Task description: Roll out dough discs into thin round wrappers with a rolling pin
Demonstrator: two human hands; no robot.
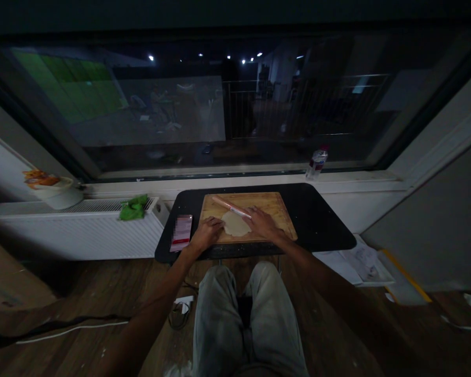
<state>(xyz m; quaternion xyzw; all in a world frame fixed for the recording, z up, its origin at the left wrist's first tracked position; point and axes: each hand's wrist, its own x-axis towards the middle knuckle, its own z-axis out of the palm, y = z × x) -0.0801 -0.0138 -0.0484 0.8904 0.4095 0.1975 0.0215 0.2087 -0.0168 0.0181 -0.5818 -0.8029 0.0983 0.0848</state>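
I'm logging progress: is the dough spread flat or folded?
Spread flat: the dough lies as a rounded sheet on the cutting board, with no fold visible.

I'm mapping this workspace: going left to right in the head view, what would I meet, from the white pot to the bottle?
White pot, green cloth, phone, left hand, dough, right hand, bottle.

The right fingers point(255, 213) hold a rolling pin point(231, 207) over dough point(234, 225).

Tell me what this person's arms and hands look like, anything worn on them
The left hand and right hand are bare, without gloves. The forearms show no sleeves or cables; it's too dim for small markings.
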